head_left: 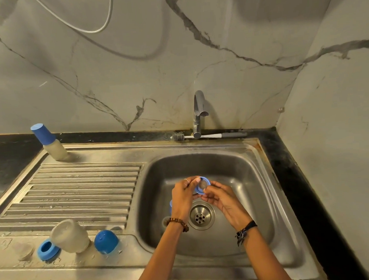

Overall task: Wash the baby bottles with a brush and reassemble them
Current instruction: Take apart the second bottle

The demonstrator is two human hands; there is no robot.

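Over the sink basin [240, 169] my left hand [183, 196] grips a blue bottle collar ring [200, 187], with a pale nipple showing inside it. My right hand [222, 199] pinches the ring's right side with its fingertips. A blue part [171, 206] peeks out from behind my left hand. The bottle brush [209, 135] lies on the sink's back ledge behind the tap [198, 115]. An assembled bottle with a blue cap [49, 141] stands at the back left. On the front ledge stand an upturned clear bottle body [70, 235], a blue ring [46, 249] and a blue dome cap [105, 241].
The ribbed steel drainboard [79, 194] fills the left side. The round drain [201, 217] sits below my hands. A black counter [292, 168] borders the sink, with marble walls behind and to the right. No water runs from the tap.
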